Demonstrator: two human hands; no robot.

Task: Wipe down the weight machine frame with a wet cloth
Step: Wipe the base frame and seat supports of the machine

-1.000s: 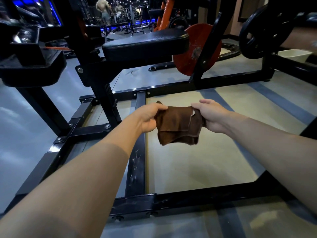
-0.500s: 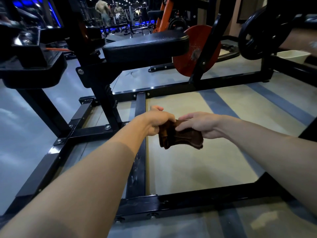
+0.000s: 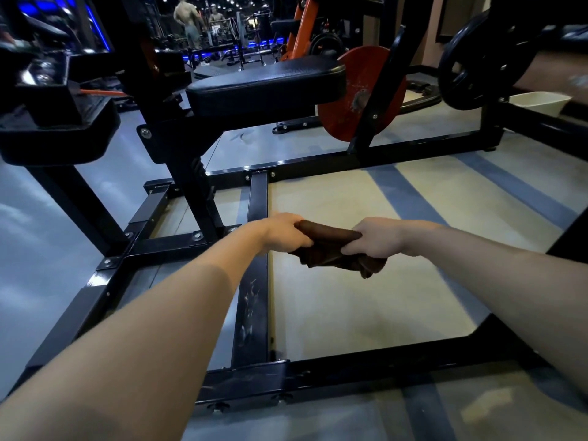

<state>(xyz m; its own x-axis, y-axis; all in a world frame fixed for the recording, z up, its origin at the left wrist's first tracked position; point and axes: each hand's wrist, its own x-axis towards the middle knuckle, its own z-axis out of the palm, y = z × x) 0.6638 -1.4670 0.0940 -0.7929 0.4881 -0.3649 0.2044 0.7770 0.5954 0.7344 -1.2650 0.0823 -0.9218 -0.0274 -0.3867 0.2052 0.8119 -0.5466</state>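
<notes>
Cloth: the brown cloth (image 3: 331, 246) is bunched into a short roll and held in the air between the two hands, above the pale floor (image 3: 366, 300) inside the machine's base, touching no part of the frame.
Left hand: the left hand (image 3: 286, 233) is curled round the left end of the roll, knuckles up — a firm wrap, not a fingertip pinch.
Right hand: the right hand (image 3: 372, 238) is closed round the other end, with a loose tail of fabric hanging below it.
Why held so: two fists gripping opposite ends of a rolled wet cloth look like a wringing or re-folding grip; I judge it is being readied, so that a compact pad meets the metal rather than a dripping rag.
Where held: it hangs clear of the machine, so any drips would land on the floor and not on the padding.
Frame: the black frame (image 3: 254, 297) lies low — a centre rail runs away from the camera under the left forearm and shows pale scuffs or smears, and it joins a near cross rail (image 3: 366, 374) at the bottom.
Pad: the black seat pad (image 3: 264, 84) stands above on its post, out of the hands' reach as they are.
Stage: judged from this, the wipe on this rail is not yet begun; the scuffed centre rail is the nearest surface.
</notes>
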